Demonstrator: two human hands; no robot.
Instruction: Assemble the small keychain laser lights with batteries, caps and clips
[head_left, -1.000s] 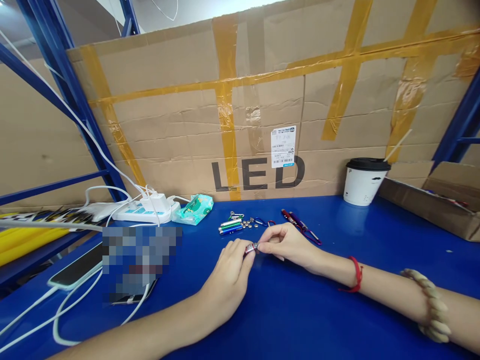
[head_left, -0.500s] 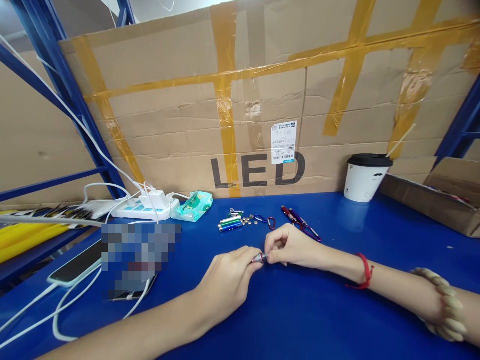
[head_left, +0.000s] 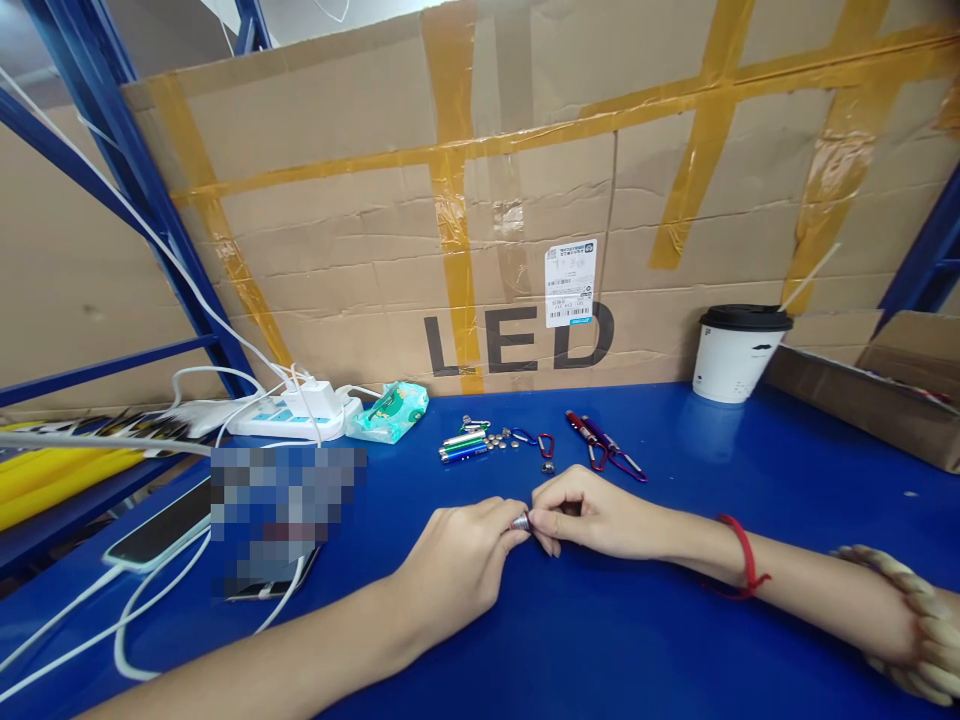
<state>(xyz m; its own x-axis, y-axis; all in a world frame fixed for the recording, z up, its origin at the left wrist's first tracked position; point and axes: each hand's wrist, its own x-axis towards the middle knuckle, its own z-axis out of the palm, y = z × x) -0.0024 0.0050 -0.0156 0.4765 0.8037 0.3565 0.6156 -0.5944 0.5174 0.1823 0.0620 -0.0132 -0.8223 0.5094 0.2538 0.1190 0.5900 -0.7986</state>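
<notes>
Fine two-handed work, it seems

The left hand (head_left: pixel 457 555) pinches a small metal part (head_left: pixel 520 522) toward the right hand (head_left: pixel 600 510), which is narrow at its outer end; what this one holds, I cannot tell. Next, steady aligning seems needed.

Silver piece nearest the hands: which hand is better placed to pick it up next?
Probably the right hand: it is nearer the silver piece, whereas the left hand, farther off, grips the metal cylinder.
</notes>
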